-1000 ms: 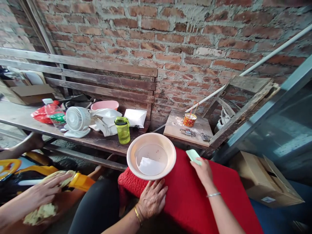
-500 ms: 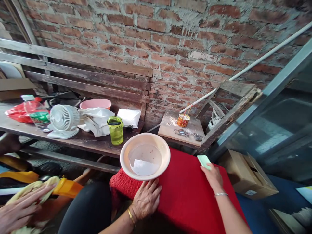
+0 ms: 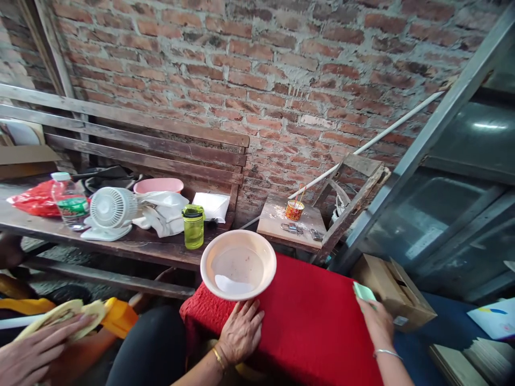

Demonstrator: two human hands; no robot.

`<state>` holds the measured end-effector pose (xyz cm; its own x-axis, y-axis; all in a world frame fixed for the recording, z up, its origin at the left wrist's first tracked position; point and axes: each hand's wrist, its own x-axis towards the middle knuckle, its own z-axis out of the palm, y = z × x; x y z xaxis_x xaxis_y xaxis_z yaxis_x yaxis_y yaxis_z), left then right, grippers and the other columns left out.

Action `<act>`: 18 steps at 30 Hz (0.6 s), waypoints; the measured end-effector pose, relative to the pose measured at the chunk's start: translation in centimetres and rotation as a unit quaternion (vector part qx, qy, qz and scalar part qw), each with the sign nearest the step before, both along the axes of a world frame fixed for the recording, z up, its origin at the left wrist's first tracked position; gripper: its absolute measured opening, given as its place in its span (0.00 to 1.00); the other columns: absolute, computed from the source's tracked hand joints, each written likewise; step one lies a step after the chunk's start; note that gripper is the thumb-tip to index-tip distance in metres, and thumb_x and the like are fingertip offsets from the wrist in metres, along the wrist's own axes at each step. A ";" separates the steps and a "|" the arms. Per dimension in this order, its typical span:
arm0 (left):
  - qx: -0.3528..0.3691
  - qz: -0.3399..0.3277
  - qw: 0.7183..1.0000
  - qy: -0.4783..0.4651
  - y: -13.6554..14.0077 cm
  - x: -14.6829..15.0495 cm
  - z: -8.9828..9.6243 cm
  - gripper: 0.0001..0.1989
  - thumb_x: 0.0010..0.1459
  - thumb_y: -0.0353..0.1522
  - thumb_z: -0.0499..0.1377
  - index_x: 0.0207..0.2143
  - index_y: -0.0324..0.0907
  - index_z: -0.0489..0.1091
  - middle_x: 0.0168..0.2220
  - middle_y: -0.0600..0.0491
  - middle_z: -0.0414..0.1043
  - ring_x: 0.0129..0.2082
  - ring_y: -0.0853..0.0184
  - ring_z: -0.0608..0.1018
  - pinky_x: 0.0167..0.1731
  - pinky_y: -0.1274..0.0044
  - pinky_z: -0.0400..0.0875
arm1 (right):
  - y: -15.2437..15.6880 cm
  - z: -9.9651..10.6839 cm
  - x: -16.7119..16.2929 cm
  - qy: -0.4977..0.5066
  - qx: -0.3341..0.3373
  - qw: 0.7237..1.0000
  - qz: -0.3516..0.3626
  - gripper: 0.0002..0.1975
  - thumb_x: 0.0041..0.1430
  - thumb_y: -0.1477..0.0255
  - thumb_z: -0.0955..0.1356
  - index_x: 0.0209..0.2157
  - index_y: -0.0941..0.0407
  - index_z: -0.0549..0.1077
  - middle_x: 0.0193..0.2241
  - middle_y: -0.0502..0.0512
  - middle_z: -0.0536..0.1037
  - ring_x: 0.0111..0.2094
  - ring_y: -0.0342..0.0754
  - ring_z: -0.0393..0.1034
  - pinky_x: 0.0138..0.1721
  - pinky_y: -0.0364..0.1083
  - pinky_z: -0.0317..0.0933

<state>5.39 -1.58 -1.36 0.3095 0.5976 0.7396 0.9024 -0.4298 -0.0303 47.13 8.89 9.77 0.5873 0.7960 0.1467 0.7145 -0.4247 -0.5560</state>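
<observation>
My left hand (image 3: 241, 331) lies with fingers stretched out on the red cloth (image 3: 309, 321), its fingertips at the near side of a pale basin (image 3: 238, 294). Clear water fills part of the basin, with small dark specks in it. My right hand (image 3: 377, 320) grips a pale green flat block (image 3: 364, 291) at the right edge of the red cloth. What the block is made of I cannot tell.
On the wooden bench (image 3: 153, 252) stand a white fan (image 3: 113, 208), a green bottle (image 3: 193, 228) and a plastic bottle (image 3: 69, 202). A small table (image 3: 273, 236) holds a cup (image 3: 294, 210) and padlocks. A carton (image 3: 396, 292) sits right. Another person's hand (image 3: 40, 348) holds something yellowish.
My right hand has moved right and slightly down with the green block, towards the carton. My left hand stays by the basin. The view has shifted a little.
</observation>
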 end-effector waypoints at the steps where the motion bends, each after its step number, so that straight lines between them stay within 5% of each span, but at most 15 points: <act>1: 0.004 0.000 1.000 -0.003 0.0 0.0 0.0 0.14 0.63 0.34 0.58 0.50 0.51 0.76 0.53 0.52 0.79 0.53 0.61 0.78 0.64 0.69 0.54 | 0.8 0.1 -2.8 0.006 -0.005 1.000 0.025 0.23 0.51 0.54 0.66 0.40 0.55 0.80 0.30 0.65 0.79 0.36 0.67 0.78 0.37 0.60 0.70; 6: 0.005 -0.005 1.000 -0.007 0.1 -0.1 -0.4 0.14 0.64 0.34 0.58 0.51 0.50 0.76 0.54 0.52 0.79 0.55 0.61 0.78 0.64 0.68 0.55 | 3.1 -2.2 -16.3 0.011 -0.008 0.981 0.194 0.20 0.51 0.57 0.70 0.44 0.53 0.80 0.40 0.56 0.79 0.42 0.54 0.77 0.43 0.48 0.69; 10: -0.013 -0.004 1.000 -0.001 0.0 -0.2 -0.5 0.15 0.64 0.34 0.58 0.51 0.51 0.76 0.55 0.52 0.78 0.55 0.61 0.78 0.64 0.67 0.56 | 3.0 -4.3 -21.4 0.002 -0.018 0.958 0.286 0.18 0.51 0.62 0.73 0.45 0.47 0.80 0.44 0.51 0.78 0.45 0.51 0.76 0.46 0.45 0.65; 13: -0.031 -0.005 0.999 0.008 -0.2 -0.4 -0.3 0.15 0.64 0.34 0.58 0.52 0.51 0.76 0.56 0.52 0.78 0.55 0.60 0.77 0.63 0.67 0.56 | 3.1 -4.5 -19.1 -0.004 -0.041 0.960 0.277 0.17 0.51 0.63 0.74 0.45 0.46 0.80 0.44 0.50 0.78 0.47 0.52 0.75 0.50 0.47 0.64; 18: -0.054 -0.007 0.998 0.034 -0.5 -0.6 0.1 0.17 0.64 0.33 0.58 0.54 0.51 0.76 0.57 0.51 0.77 0.56 0.59 0.77 0.63 0.67 0.57 | 2.4 -2.5 -6.5 -0.009 -0.086 0.987 0.137 0.24 0.54 0.56 0.68 0.49 0.53 0.79 0.47 0.64 0.77 0.46 0.63 0.75 0.48 0.56 0.65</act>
<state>4.75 -2.03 -1.28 0.3654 0.6683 0.6479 0.8938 -0.4463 -0.0437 40.66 11.28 7.30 0.3460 0.9382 0.0041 0.8240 -0.3018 -0.4795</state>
